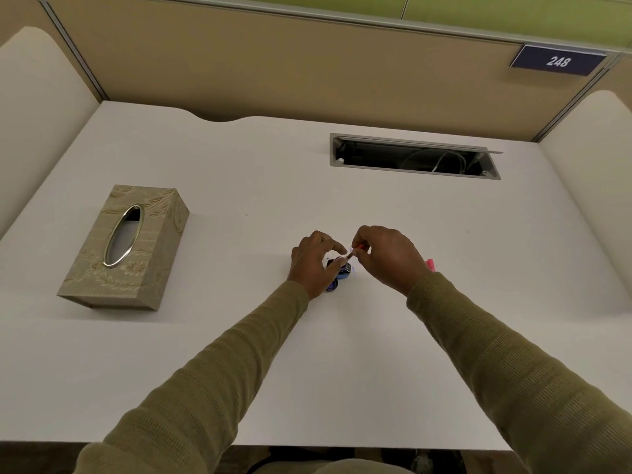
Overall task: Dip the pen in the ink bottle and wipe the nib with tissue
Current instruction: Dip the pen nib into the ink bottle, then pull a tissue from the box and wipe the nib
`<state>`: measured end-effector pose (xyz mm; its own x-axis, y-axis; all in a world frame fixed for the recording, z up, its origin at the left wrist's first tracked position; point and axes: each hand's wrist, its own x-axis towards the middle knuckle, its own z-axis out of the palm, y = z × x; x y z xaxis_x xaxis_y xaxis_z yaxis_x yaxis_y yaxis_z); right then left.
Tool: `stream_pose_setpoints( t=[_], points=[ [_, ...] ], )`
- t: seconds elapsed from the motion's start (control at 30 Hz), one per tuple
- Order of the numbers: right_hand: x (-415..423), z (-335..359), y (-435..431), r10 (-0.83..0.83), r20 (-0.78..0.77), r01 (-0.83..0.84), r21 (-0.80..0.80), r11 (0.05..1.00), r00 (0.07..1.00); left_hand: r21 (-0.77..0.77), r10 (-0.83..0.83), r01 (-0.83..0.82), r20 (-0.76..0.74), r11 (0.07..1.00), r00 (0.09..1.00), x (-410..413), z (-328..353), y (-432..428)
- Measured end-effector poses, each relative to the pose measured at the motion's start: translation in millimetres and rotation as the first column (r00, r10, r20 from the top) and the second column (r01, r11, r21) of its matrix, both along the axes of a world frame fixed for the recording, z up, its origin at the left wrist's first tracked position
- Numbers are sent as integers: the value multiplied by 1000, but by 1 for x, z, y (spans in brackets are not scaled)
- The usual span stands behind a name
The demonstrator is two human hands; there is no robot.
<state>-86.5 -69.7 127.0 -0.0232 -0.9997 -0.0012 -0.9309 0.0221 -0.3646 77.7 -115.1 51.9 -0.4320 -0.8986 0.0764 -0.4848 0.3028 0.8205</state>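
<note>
Mid-dip: right hand (386,258) fingers pinched on slim red pen (355,250), nib at small blue ink bottle (343,268) steadied by left hand (313,263); wiping undone, patterned beige tissue box (124,246) far left on white table (342,371).

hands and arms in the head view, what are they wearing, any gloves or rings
Both hands are bare: the left hand and right hand show no gloves, and no rings or watch can be made out. Each arm is covered to the wrist by a long olive-green knit sleeve, the left sleeve and right sleeve, with a fine ribbed, banded texture and snug cuffs.
</note>
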Motion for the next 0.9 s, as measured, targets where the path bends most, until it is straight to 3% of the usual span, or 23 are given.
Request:
stream_pose_setpoints(
  t=[0.5, 0.73, 0.9],
  points=[
    [1, -11, 17, -159, 170, 164, -20, 986, 973, -35, 155, -153, 77, 988, 985, 64, 14, -9],
    [1, -15, 20, -207, 186, 219, -50, 974, 961, -196, 243, -210, 162, 958, 957, 138, 38, -32],
    [4, -13, 21, -211, 174, 222, -48, 974, 962, -311, 402, -319, 253, 895, 880, 215, 52, -60]
  ],
)
